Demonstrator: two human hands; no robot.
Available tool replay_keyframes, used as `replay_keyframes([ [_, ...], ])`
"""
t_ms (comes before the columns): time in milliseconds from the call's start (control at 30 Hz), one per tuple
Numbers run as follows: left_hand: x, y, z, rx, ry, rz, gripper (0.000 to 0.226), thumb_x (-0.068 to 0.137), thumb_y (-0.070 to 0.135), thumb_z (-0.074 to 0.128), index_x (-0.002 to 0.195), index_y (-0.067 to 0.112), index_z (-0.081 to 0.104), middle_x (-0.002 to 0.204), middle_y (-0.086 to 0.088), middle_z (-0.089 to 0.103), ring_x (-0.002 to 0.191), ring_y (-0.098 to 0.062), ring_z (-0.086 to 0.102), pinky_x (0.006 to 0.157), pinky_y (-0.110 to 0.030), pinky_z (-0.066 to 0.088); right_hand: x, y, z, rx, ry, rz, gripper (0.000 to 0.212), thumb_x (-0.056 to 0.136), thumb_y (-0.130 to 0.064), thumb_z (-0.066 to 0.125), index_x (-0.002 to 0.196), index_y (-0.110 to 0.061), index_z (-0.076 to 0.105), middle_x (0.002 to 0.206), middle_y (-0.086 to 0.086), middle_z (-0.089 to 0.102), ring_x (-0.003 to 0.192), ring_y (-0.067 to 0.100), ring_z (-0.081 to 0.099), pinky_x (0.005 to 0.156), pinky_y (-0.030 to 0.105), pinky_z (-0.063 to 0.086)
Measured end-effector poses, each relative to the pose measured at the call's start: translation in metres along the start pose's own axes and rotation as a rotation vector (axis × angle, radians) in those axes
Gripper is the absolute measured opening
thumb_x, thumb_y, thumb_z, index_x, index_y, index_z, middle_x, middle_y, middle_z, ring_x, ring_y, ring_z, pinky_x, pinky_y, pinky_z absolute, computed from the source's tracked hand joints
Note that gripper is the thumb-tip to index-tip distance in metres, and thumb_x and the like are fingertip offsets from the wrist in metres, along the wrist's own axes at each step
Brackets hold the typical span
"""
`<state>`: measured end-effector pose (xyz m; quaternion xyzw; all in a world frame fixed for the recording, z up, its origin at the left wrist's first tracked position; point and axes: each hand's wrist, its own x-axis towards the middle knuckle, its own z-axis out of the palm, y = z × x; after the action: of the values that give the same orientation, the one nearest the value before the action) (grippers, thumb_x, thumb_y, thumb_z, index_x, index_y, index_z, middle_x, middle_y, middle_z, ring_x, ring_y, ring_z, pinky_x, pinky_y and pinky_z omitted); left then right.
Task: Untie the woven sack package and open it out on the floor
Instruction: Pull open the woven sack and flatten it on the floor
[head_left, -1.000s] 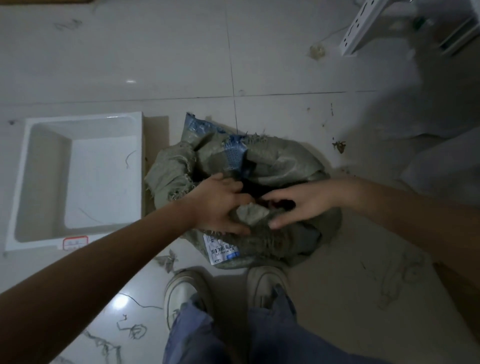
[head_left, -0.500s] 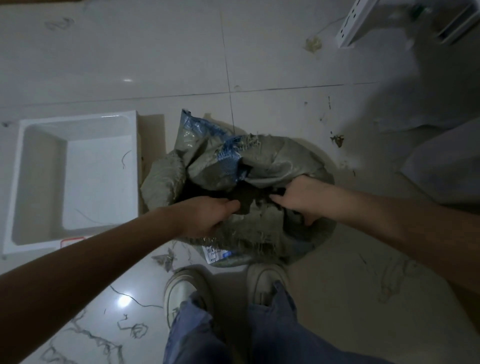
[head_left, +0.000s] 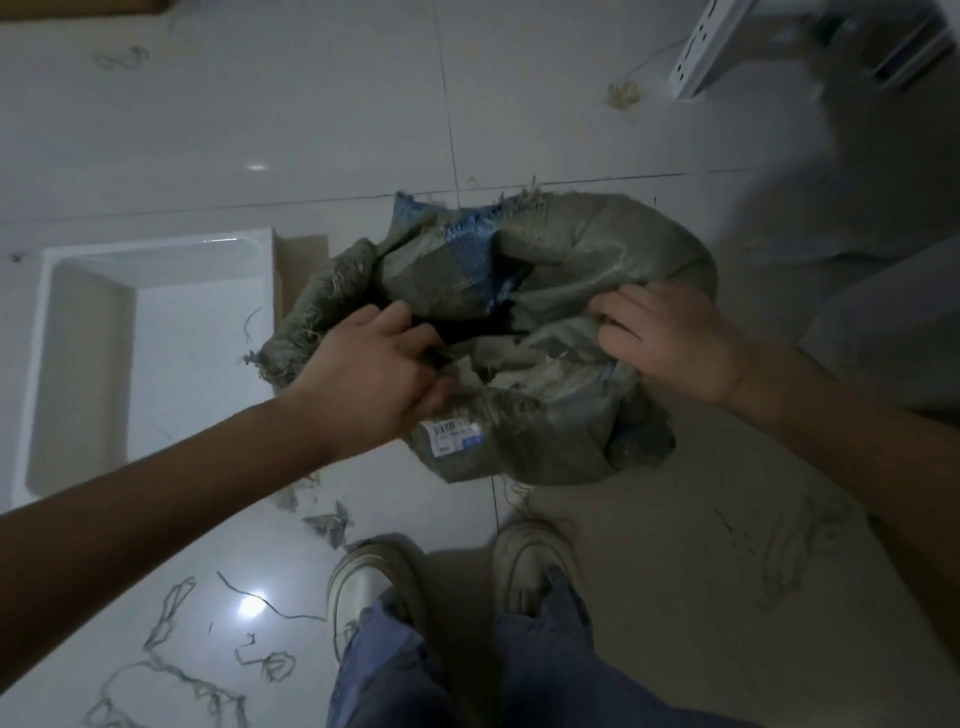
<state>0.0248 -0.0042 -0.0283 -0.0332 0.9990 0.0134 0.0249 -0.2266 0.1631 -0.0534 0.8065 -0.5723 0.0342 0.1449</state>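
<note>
Two hands, left hand (head_left: 371, 364), right hand (head_left: 670, 338), gripping woven sack (head_left: 571, 249)

- The floor (head_left: 311, 104) was glossy pale tile, dimly lit, with two glints.
- Loose threads (head_left: 171, 613) littered it.
- A white tray (head_left: 156, 249) lay at left.
</note>
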Motion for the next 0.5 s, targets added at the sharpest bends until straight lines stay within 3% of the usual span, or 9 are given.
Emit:
replay_keyframes([
  [100,0.001,0.0,-0.004,-0.031,0.093,-0.176,0.022,0.076,0.028,0.056,0.086,0.01,0.063,0.068,-0.007,0.066,0.064,-0.03,0.059,0.053,-0.033,0.045,0.008,-0.008,0.002,-0.133,0.144,0.123,0.02,0.073,0.012,0.058,0.06,-0.003,0.055,0.061,0.015,0.06,0.065,0.023,0.033,0.055,0.029,0.022],
  [133,0.001,0.001,-0.002,-0.054,0.079,-0.227,0.027,0.071,0.023,0.064,0.093,0.007,0.06,0.067,-0.01,0.066,0.063,-0.031,0.06,0.053,-0.034,0.046,0.008,-0.014,0.007,-0.168,0.169,0.13,0.023,0.074,0.012,0.057,0.06,-0.006,0.053,0.059,0.012,0.056,0.063,0.022,0.032,0.055,0.03,0.022],
  [200,0.002,0.01,0.005,-0.038,-0.066,-0.299,0.042,0.076,0.024,0.067,0.112,0.006,0.055,0.081,-0.014,0.068,0.076,-0.033,0.062,0.062,-0.036,0.047,0.006,-0.029,0.019,-0.203,0.154,0.125,0.025,0.082,0.008,0.05,0.064,-0.01,0.05,0.062,0.01,0.056,0.06,0.022,0.039,0.054,0.031,0.028],
  [267,0.007,0.022,0.018,0.014,-0.258,-0.297,0.041,0.089,0.03,0.052,0.127,0.013,0.047,0.105,-0.011,0.065,0.099,-0.03,0.058,0.08,-0.036,0.044,0.0,-0.043,0.035,-0.176,0.045,0.102,0.017,0.083,0.002,0.048,0.071,-0.01,0.05,0.07,0.009,0.06,0.065,0.023,0.044,0.057,0.032,0.031],
  [300,0.008,0.027,0.03,0.049,-0.317,-0.262,0.036,0.093,0.027,0.045,0.127,0.015,0.046,0.112,-0.01,0.062,0.106,-0.029,0.055,0.086,-0.036,0.042,-0.004,-0.048,0.042,-0.14,-0.066,0.112,0.007,0.081,-0.004,0.052,0.076,-0.009,0.051,0.074,0.01,0.061,0.069,0.024,0.045,0.06,0.032,0.029],
  [333,0.007,0.033,0.039,0.075,-0.374,-0.214,0.033,0.094,0.021,0.042,0.126,0.015,0.047,0.114,-0.01,0.06,0.109,-0.029,0.054,0.087,-0.036,0.042,-0.009,-0.052,0.047,-0.077,-0.173,0.144,0.01,0.077,-0.017,0.057,0.081,-0.008,0.054,0.078,0.011,0.061,0.072,0.025,0.048,0.063,0.033,0.028],
  [400,0.004,0.04,0.048,0.155,-0.345,-0.102,0.032,0.086,0.011,0.042,0.113,0.013,0.06,0.1,-0.011,0.064,0.094,-0.03,0.06,0.073,-0.034,0.047,-0.016,-0.063,0.05,0.108,-0.398,0.247,0.04,0.068,-0.043,0.061,0.085,-0.006,0.06,0.082,0.012,0.061,0.076,0.028,0.055,0.066,0.036,0.032],
  [467,-0.001,0.048,0.055,0.197,-0.3,-0.062,0.022,0.072,0.015,0.055,0.087,0.014,0.071,0.078,-0.01,0.068,0.072,-0.027,0.065,0.056,-0.028,0.047,-0.015,-0.075,0.042,0.235,-0.423,0.33,0.048,0.07,-0.051,0.056,0.084,-0.005,0.063,0.085,0.011,0.061,0.077,0.027,0.056,0.067,0.035,0.036],
  [500,-0.002,0.05,0.059,0.197,-0.344,-0.067,0.021,0.07,0.019,0.064,0.088,0.012,0.071,0.083,-0.013,0.069,0.076,-0.029,0.066,0.06,-0.031,0.049,-0.012,-0.08,0.038,0.273,-0.364,0.385,0.046,0.074,-0.049,0.054,0.086,-0.005,0.063,0.088,0.011,0.062,0.08,0.027,0.056,0.068,0.035,0.037],
])
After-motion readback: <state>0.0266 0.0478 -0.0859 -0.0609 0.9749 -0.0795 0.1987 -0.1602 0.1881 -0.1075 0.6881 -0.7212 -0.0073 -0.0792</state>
